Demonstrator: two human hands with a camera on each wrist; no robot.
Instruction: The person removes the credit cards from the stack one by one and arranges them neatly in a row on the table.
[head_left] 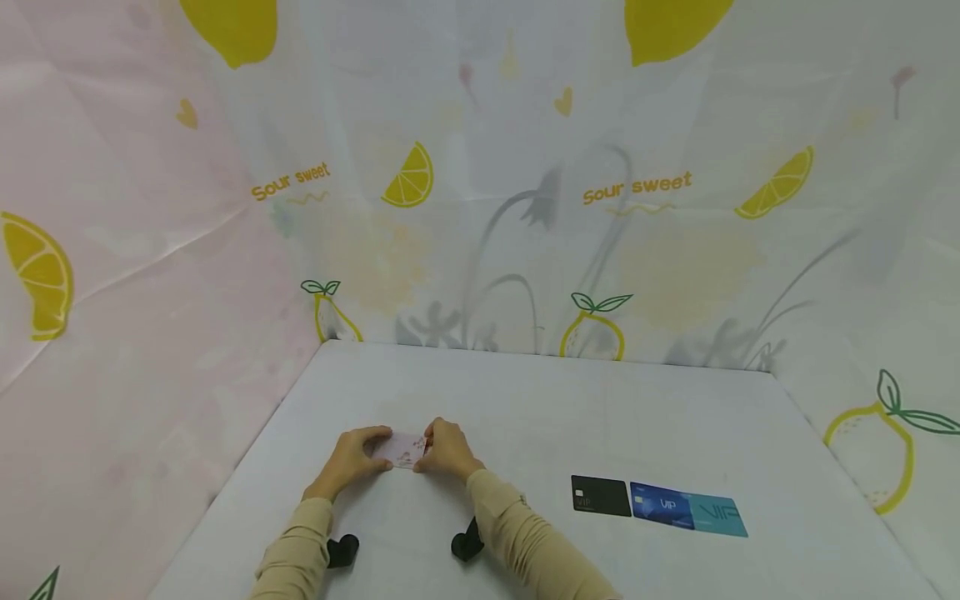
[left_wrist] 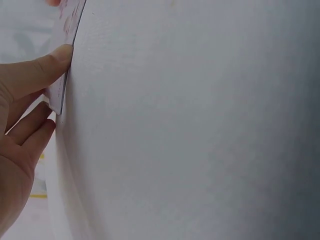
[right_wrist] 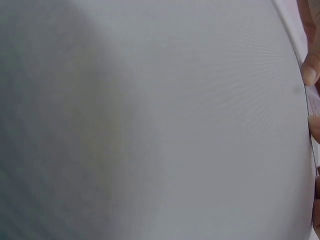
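Both hands hold one pale pink card with a reddish floral print, close over the white table. My left hand grips its left end, thumb at the near edge and a finger at the far edge. At the right end, my right hand pinches the card and covers part of it. The left wrist view shows the left thumb pressed on the near edge of the card, with fingers behind it. Only fingertips at the card's edge appear along the right side of the right wrist view.
On the table, right of the hands, lie a black card, a blue card and a teal card in a slanting row. Black straps sit by the wrists. Lemon-printed cloth walls the back and sides.
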